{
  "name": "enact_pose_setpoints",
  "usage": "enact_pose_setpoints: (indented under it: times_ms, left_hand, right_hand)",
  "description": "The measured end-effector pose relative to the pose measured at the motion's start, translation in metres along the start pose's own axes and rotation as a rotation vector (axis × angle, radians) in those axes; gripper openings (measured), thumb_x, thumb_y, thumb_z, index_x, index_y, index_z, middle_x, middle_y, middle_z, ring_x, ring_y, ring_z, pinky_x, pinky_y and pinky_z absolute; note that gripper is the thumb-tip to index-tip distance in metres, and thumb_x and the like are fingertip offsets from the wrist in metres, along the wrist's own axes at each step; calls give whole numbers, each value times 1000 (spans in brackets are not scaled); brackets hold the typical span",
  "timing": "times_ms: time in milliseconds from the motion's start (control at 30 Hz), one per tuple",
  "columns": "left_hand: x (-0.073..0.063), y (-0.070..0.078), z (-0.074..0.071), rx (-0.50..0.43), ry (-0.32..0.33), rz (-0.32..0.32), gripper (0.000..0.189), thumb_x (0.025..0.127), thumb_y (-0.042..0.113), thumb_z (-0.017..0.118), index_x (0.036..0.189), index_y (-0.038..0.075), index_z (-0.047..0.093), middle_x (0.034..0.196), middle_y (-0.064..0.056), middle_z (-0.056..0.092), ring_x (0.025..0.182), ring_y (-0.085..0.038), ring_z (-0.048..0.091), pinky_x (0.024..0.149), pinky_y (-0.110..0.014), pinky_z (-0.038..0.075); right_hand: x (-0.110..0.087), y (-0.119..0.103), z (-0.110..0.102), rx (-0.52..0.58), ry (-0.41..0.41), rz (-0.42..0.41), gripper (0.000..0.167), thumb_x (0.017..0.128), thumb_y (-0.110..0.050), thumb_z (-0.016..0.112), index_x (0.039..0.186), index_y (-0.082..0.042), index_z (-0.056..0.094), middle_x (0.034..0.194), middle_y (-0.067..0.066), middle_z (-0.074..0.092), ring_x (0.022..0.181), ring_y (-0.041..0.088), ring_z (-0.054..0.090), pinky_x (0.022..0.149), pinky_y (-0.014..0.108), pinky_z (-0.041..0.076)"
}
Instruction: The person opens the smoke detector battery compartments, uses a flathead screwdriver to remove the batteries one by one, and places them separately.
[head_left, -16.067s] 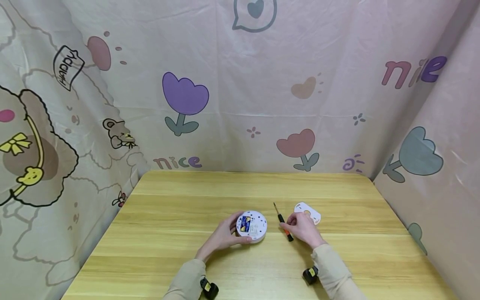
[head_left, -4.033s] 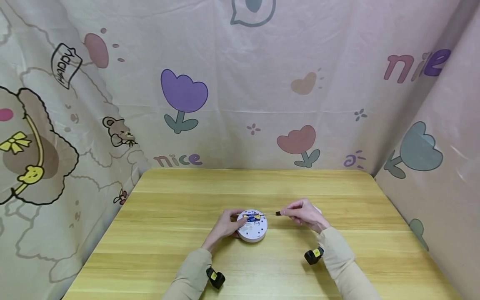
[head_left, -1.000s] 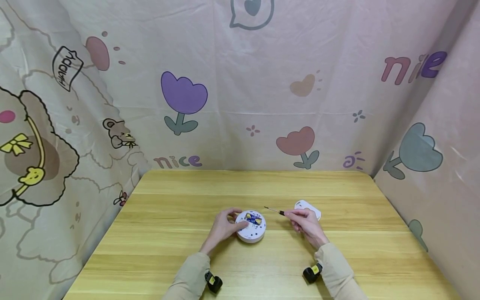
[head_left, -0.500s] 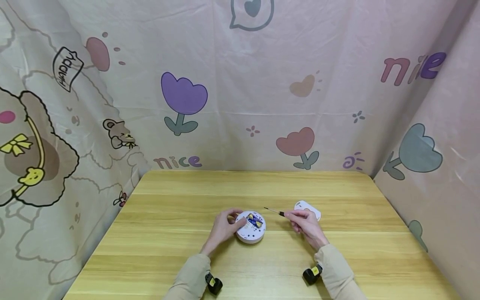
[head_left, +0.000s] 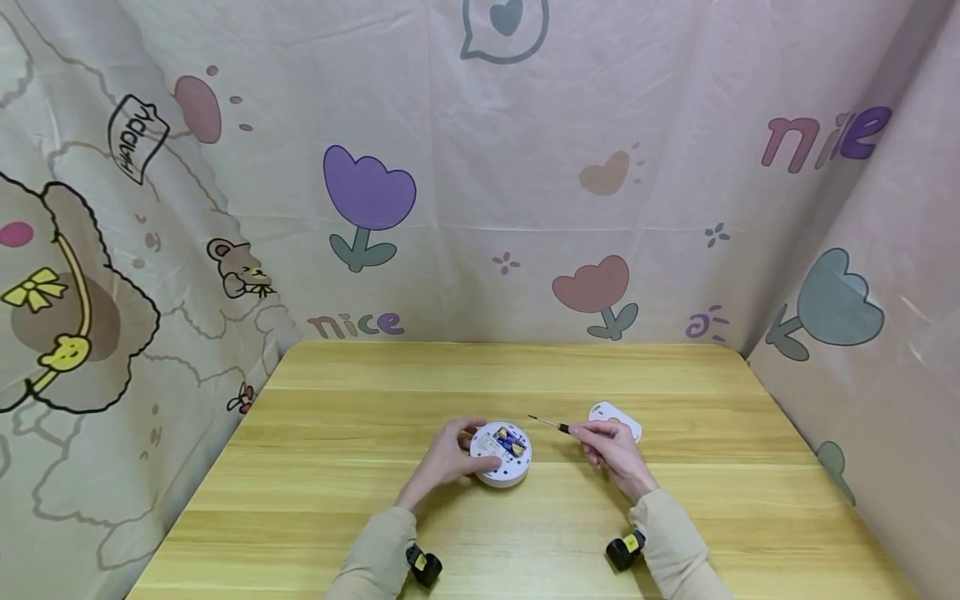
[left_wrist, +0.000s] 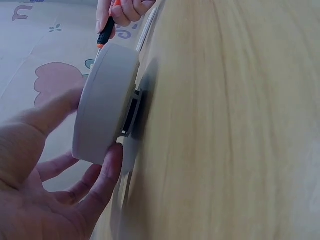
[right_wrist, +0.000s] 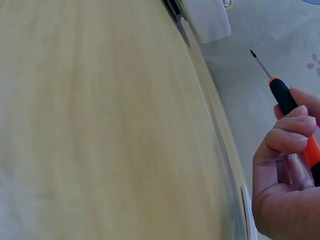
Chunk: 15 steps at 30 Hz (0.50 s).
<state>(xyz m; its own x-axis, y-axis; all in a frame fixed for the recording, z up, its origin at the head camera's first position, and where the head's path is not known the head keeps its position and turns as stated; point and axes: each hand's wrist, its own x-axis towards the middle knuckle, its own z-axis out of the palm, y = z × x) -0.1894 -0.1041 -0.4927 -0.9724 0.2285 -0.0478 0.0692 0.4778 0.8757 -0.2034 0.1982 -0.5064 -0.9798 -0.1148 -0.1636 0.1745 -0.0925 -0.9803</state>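
Observation:
A round white device (head_left: 510,473), like a smoke alarm, has its back face up and shows blue-and-yellow batteries (head_left: 512,442) in a recess. My left hand (head_left: 444,458) holds it at its left side, thumb over the face and fingers round the rim. In the left wrist view the device (left_wrist: 106,102) is tilted, its underside close to the table. My right hand (head_left: 617,452) pinches a small screwdriver (head_left: 562,427) by its black-and-orange handle. In the right wrist view the screwdriver's dark tip (right_wrist: 253,53) points towards the device without touching it.
A white plate (head_left: 606,410) with holes lies on the table just behind my right hand, partly covered by it. The wooden table (head_left: 360,417) meets a printed cloth (head_left: 465,167) at the back and sides. Each wrist carries a small black camera (head_left: 425,567).
My right hand picked up the screwdriver from the table, had its tip at the batteries 4 s ago, then drew back. My left hand has since turned the device clockwise, shifting its thumb.

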Motion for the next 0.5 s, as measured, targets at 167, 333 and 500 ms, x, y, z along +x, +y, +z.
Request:
enact_pose_setpoints:
  times_ms: [167,333,500]
  left_hand:
    - [-1,1,-1,-15,19,-4,68,74,20,89,133,4,60,119,-15,64,99,-23,63,81,-31,57]
    - [-1,0,-2,-40,39,0,62,76,17,88,130,4,62,117,-15,65,95,-21,63,80,-29,57]
    - [-2,-2,-2,-47,54,18,53,79,16,84,127,4,64,115,-15,65,94,-20,63,78,-26,56]
  right_hand:
    - [-1,-1,-1,-2,-12,4,8,90,-14,74,88,-20,78,63,-6,61,49,3,47,43,15,35]
    - [-2,-1,-1,-4,-10,12,6,90,-15,74,89,-19,78,63,-6,61,49,3,47,43,15,35]
    - [-2,0,-1,-1,-20,6,7,90,-15,74,89,-19,79,63,-7,61,49,3,47,43,15,35]
